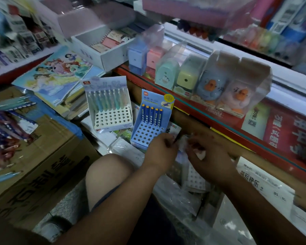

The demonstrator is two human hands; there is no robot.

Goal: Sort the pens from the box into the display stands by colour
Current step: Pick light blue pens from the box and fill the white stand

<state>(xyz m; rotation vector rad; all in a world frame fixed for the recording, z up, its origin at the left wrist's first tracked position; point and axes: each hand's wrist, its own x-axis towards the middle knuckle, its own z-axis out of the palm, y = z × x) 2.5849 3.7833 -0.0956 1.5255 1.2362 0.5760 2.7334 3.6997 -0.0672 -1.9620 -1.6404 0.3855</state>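
Hands are meeting just beside the blue stand (pixel 145 138): left hand (pixel 160 147) is pinching a dark pen (pixel 176 138), right hand (pixel 208 156) is gripping crumpled wrapper (pixel 200 154). Looking risky: a hard tug could be jolting that stand, toppling its blue pens (pixel 152 114).

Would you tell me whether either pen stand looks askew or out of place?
Yes: the blue stand sits tilted on loose packets, at an angle to the white stand. Both hold pens only in their back rows; nothing looks spilled or damaged.
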